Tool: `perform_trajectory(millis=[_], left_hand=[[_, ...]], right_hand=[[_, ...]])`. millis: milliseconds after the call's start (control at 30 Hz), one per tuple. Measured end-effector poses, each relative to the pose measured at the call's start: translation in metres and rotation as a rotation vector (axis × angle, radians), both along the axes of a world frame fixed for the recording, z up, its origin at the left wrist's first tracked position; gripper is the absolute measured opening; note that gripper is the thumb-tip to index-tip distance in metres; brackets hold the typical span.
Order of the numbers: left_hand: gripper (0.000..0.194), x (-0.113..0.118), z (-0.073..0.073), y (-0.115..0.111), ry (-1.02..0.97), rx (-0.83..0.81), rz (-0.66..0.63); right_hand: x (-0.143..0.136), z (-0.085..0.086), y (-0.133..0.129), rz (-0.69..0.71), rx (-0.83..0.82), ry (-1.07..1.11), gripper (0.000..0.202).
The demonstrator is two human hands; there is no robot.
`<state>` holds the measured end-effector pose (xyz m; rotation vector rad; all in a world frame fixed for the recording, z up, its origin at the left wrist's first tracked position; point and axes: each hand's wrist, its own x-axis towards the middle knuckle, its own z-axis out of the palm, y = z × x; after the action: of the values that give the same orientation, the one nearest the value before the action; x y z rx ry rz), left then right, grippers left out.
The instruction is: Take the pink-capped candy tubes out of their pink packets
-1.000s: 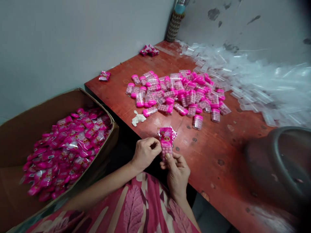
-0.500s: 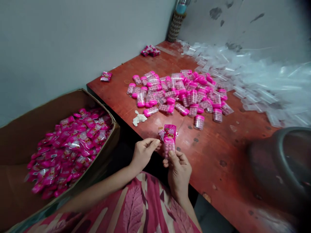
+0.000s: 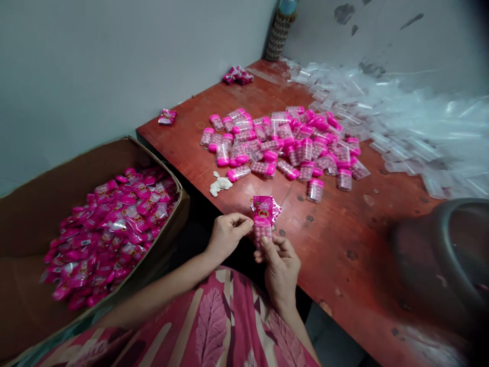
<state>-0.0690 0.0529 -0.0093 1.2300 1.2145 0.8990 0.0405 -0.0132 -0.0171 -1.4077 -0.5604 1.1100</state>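
Between the thumb and fingers of my right hand (image 3: 282, 270) is a small clear candy container (image 3: 262, 233) full of pink balls. A printed magenta sleeve label (image 3: 263, 210) covers its upper part and stands above it. My left hand (image 3: 228, 235) is closed in a pinch just left of the container; what is between its fingertips, if anything, cannot be made out. Behind the held container, magenta-and-white printed labels (image 3: 276, 210) lie on the table. Beyond them spreads a heap of pink-capped candy containers (image 3: 284, 133).
On my left a cardboard box (image 3: 173, 178) holds many wrapped pink packs (image 3: 114, 224). Clear empty containers (image 3: 397, 137) are piled at the back right of the red table (image 3: 367, 244). A dark rounded vessel (image 3: 431, 255) stands right. A crumpled white scrap (image 3: 220, 184) and label bundles (image 3: 238, 75) lie farther back.
The held container with its sleeve label has shifted slightly left and tilted a little. My left hand stays pinched beside it. The view has moved slightly.
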Motion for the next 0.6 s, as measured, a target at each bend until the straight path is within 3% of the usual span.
perform_trajectory(millis=[433, 600], left_hand=[[0.014, -0.0011, -0.0004, 0.0026, 0.187, 0.147, -0.028], [0.011, 0.0016, 0.0075, -0.0062, 0.328, 0.368, -0.06]], right_hand=[[-0.0008, -0.0005, 0.0001, -0.012, -0.021, 0.019, 0.021], [-0.0017, -0.0025, 0.0021, -0.041, -0.021, 0.024, 0.02]])
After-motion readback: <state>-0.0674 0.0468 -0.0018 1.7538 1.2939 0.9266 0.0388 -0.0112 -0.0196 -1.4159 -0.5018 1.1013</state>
